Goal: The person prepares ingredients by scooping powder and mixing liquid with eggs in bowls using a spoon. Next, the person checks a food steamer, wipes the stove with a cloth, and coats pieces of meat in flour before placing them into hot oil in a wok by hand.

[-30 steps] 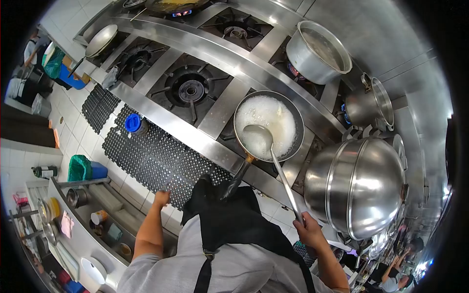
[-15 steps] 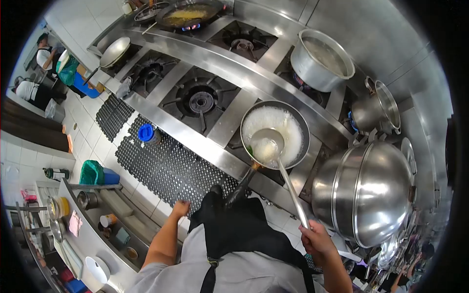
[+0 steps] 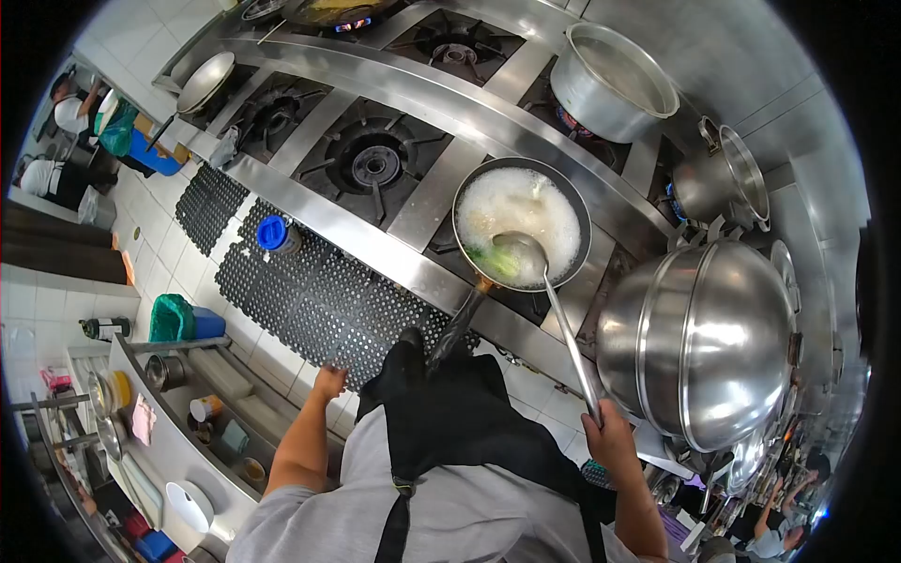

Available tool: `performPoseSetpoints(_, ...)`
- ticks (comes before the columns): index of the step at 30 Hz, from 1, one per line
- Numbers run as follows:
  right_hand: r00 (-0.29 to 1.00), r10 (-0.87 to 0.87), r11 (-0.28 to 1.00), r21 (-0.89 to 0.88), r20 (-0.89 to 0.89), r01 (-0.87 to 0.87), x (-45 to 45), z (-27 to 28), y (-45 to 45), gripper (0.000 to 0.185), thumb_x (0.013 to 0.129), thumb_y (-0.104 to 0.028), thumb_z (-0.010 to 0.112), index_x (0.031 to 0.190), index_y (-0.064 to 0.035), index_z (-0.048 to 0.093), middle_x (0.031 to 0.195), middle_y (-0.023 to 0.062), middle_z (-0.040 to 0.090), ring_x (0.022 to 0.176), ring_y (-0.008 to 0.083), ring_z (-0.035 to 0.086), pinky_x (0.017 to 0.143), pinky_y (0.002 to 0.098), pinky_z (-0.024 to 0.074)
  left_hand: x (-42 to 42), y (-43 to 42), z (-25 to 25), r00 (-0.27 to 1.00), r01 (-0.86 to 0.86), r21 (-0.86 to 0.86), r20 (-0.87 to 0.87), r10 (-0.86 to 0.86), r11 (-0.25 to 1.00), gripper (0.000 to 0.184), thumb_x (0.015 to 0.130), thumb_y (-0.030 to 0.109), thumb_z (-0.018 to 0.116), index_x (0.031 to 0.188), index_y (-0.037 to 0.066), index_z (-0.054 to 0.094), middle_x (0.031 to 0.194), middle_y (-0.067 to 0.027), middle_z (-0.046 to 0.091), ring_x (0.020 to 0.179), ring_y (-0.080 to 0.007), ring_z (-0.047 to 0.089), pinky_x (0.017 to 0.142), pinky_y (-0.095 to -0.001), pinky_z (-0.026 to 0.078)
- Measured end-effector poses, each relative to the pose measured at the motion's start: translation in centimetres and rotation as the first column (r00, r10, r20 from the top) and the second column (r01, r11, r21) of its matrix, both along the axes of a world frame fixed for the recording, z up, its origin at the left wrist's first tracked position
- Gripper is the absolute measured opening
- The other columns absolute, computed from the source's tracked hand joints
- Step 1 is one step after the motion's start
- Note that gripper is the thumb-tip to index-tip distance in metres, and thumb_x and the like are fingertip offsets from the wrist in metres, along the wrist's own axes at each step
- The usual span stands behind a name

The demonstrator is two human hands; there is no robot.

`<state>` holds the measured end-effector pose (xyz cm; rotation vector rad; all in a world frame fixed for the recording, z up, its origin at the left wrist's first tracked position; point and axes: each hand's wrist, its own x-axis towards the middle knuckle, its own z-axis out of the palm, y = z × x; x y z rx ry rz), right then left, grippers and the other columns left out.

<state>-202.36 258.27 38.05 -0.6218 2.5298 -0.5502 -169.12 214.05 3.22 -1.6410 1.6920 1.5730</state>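
Frying pan (image 3: 582, 214) of foaming liquid sits on the stove (image 3: 436, 194), the right hand (image 3: 612, 439) closed around a ladle (image 3: 572, 347) best kept low and slow against slopping, the left hand (image 3: 328, 383) loosely closed, seemingly empty.

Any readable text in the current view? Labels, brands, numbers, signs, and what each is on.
No legible text.
Dark bottle at far left: pale label, too small and blurred to read.
White-and-orange tub on the shelf: any print too small to read.
Pan, ladle: no marking I can make out.
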Motion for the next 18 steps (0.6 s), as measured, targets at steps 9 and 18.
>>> performPoseSetpoints(9,0.649,-0.246,0.933,-0.007,0.720,0.361,-2.0,2.6,-1.7,0.012,0.093,-0.013,0.060,0.100,-0.0052,0.055,0.058,-0.0001,0.048,0.040,0.0089,0.046,0.034,0.0257,0.0379,0.5,0.0,0.2,0.991,-0.132,0.030,-0.027,0.133,0.991,0.027,0.091,0.026,0.065,0.088,0.000,0.059,0.064,-0.0093,0.060,0.048,-0.0208,0.057,0.038,-0.0350,0.042)
performPoseSetpoints(18,0.719,-0.256,0.939,-0.012,0.646,0.345,-0.1,2.7,-0.3,0.014,0.093,-0.015,0.063,0.100,-0.0053,0.056,0.059,-0.0004,0.051,0.044,0.0091,0.049,0.039,0.0264,0.0393,-1.3,-1.1,1.1,0.999,-0.026,-0.050,-0.036,0.025,0.998,0.032,0.090,0.025,0.065,0.085,-0.006,0.060,0.064,-0.0125,0.064,0.049,-0.0228,0.062,0.042,-0.0356,0.048)
